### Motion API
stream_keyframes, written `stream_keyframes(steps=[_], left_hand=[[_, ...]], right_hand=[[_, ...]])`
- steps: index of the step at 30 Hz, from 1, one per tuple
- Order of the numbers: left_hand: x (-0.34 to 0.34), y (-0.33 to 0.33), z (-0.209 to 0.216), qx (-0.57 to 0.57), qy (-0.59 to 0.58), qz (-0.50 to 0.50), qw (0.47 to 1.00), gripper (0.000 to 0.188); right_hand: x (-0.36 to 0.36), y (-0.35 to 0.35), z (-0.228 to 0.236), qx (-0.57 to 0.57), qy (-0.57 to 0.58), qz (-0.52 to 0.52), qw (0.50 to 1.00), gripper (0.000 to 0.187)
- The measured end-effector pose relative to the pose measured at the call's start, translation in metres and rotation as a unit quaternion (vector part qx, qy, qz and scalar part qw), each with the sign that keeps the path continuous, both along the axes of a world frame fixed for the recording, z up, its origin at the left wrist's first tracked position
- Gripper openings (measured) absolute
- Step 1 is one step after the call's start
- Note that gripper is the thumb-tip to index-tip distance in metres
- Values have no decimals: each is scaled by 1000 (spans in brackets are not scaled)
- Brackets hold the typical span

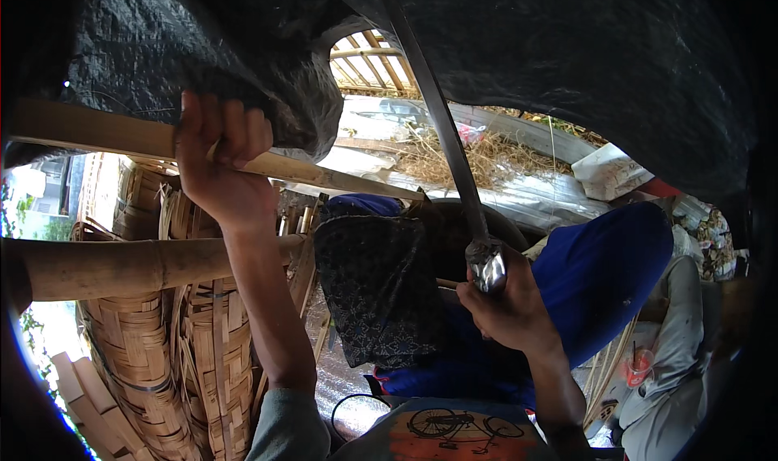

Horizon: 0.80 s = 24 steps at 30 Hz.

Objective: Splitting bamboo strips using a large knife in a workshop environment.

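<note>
My left hand [225, 161] is raised at the upper left, its fingers wrapped round a long, flat bamboo strip [97, 129]. The strip slants from the left edge down toward the middle, its far end near my knee. In my right hand [519, 311] is a long machete [442, 113], gripped by its handle below a shiny metal collar. Its dark, narrow blade points up and away, apart from the strip. A dark patterned cloth [377, 291] lies over my left thigh, and blue trousers [604, 275] cover my bent right leg.
A thick bamboo pole [162, 268] crosses the left side before woven bamboo baskets [134, 356]. Black plastic sheeting [583, 48] hangs low above. Dry straw [478, 160] lies ahead. A person in grey trousers [677, 364] is at right near a red cup [639, 366].
</note>
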<state>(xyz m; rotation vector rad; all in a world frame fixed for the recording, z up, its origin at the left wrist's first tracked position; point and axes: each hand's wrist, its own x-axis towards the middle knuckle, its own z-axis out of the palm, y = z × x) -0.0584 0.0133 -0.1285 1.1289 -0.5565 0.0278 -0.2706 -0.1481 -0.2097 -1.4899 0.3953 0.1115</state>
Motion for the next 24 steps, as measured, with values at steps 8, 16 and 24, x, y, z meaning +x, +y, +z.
stream_keyframes(steps=[8,16,24], left_hand=[[-4,-8,1,23,-17,16,999,38],[6,-24,-47,53,10,-20,998,38],[0,-33,-53,67,51,188,979,41]], right_hand=[[-36,-7,-35,75,125,-44,988,18],[-61,-15,-52,101,122,-85,984,16],[-52,-17,-63,106,120,-67,985,23]])
